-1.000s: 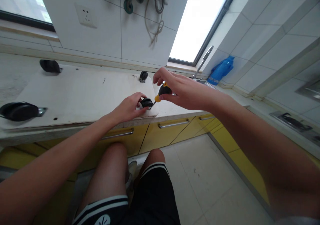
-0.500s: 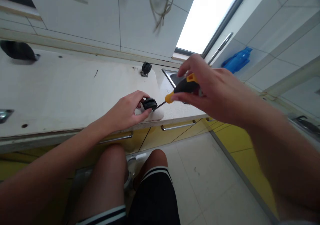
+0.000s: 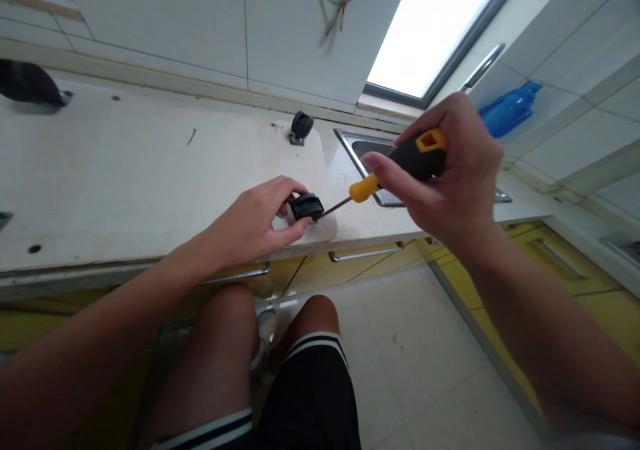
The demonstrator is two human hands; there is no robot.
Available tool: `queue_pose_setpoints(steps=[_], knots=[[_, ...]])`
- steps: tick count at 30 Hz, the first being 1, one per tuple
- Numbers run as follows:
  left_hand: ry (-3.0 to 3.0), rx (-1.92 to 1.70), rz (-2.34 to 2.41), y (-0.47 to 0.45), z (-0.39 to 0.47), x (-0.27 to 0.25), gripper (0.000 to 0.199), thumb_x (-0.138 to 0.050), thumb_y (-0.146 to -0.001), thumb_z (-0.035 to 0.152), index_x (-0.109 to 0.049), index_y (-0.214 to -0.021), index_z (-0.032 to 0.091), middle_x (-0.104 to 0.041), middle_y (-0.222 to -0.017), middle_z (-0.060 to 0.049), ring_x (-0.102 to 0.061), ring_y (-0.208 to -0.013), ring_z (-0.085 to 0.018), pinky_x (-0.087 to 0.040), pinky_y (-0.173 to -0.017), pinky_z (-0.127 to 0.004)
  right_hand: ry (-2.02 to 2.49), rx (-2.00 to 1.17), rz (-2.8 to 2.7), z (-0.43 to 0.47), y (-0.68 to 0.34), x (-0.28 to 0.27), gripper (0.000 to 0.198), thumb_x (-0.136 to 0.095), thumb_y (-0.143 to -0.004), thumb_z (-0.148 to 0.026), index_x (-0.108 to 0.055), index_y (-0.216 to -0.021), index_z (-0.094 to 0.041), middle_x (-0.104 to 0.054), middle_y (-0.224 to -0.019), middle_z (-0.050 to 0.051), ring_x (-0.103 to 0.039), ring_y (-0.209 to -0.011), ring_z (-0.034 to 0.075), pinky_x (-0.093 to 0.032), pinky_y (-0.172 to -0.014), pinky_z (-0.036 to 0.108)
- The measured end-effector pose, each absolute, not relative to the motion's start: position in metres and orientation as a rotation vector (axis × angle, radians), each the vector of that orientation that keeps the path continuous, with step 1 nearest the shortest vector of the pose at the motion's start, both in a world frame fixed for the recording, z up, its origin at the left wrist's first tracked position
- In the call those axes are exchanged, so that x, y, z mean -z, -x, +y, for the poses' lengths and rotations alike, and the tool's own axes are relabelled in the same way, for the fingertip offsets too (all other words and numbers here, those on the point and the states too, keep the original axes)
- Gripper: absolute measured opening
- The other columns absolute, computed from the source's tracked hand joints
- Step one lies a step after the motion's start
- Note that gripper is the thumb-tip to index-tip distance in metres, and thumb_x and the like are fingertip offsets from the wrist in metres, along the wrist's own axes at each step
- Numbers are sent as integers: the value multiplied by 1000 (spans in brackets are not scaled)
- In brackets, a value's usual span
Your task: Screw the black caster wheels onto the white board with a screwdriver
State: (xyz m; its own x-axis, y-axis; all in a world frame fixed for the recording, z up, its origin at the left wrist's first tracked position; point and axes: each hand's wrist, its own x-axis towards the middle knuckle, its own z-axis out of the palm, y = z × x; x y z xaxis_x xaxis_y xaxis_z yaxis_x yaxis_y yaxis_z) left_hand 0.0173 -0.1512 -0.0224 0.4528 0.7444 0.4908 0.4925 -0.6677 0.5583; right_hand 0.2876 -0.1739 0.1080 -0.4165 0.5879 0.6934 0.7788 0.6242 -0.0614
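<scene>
My left hand [image 3: 265, 215] grips a black caster wheel [image 3: 307, 206] at the near right corner of a white board [image 3: 150, 183], thumb in front and fingers behind. In my right hand [image 3: 450, 170] is a screwdriver with a black and yellow handle [image 3: 410, 158]. Its shaft slants down to the left, and the tip reaches the base of the caster beside my left thumb. Whether the tip sits in a screw is hidden. A second caster [image 3: 301, 126] stands on a metal plate at the board's far right corner.
The board lies on a countertop [image 3: 353, 227] above yellow drawers with metal handles [image 3: 367, 253]. Behind my right hand is a steel sink [image 3: 357, 145]. A black object [image 3: 30, 83] is at the far left, and a blue plastic item [image 3: 510, 109] hangs by the wall.
My right hand has turned and its fingers have shifted around the screwdriver handle. The left hand keeps its hold on the caster. The whole view has moved slightly.
</scene>
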Motion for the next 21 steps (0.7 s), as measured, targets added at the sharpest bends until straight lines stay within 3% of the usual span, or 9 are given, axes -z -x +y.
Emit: queue_pose_setpoints(steps=[4,10,12,14,16,19,21], knots=[[-2372,-1059,1043,-17,-150,22,32,-71,-98,40,-70,-123,20,-74,-107,-5,-67,-83,-19,-53,-78,-34,1049,405,-2115,-184,-281,-98,50,-91,-87,-67,-69,-89,-22,-65,-74,-3,-49,-63,10,-41,-61,31],[-2362,-1077,1021,-16,-149,22,33,-69,-98,41,-70,-121,18,-75,-109,-8,-67,-84,-20,-54,-80,-35,1011,458,-1712,-222,-293,-98,40,-88,-93,-53,-68,-80,-21,-63,-72,-2,-50,-63,10,-40,-62,30],[-2353,-1091,1000,-16,-148,23,34,-68,-98,41,-69,-123,17,-76,-112,-10,-68,-86,-20,-56,-82,-36,1069,247,-1432,-236,-302,-74,43,-95,-84,-56,-70,-79,-20,-63,-72,-2,-53,-64,10,-43,-60,27],[-2337,-1104,980,-16,-148,24,34,-68,-99,41,-69,-123,17,-76,-114,-11,-69,-87,-21,-58,-84,-37,1167,-194,-924,-254,-307,-32,58,-102,-66,-66,-72,-82,-19,-65,-72,-4,-52,-59,7,-39,-52,23],[-2330,-1105,970,-18,-149,25,34,-67,-99,41,-70,-123,17,-77,-116,-11,-71,-88,-21,-59,-86,-38,1181,-409,-715,-276,-303,20,69,-93,-66,-81,-67,-83,-20,-66,-70,-5,-44,-47,5,-31,-41,20],[-2361,-1070,1019,-17,-150,23,38,-69,-100,43,-71,-127,16,-78,-121,-14,-74,-93,-24,-61,-94,-42,1234,-762,-574,-317,-286,99,70,-87,-65,-88,-64,-72,-22,-36,-40,-12,-25,-31,5,-25,-32,20],[-2389,-1024,1059,-9,-151,16,50,-74,-99,51,-70,-134,16,-78,-126,-16,-76,-102,-28,-61,-97,-45,1273,-928,-531,-344,-273,144,75,-85,-61,-92,-53,-58,-24,-27,-35,-11,-20,-26,6,-25,-28,22]])
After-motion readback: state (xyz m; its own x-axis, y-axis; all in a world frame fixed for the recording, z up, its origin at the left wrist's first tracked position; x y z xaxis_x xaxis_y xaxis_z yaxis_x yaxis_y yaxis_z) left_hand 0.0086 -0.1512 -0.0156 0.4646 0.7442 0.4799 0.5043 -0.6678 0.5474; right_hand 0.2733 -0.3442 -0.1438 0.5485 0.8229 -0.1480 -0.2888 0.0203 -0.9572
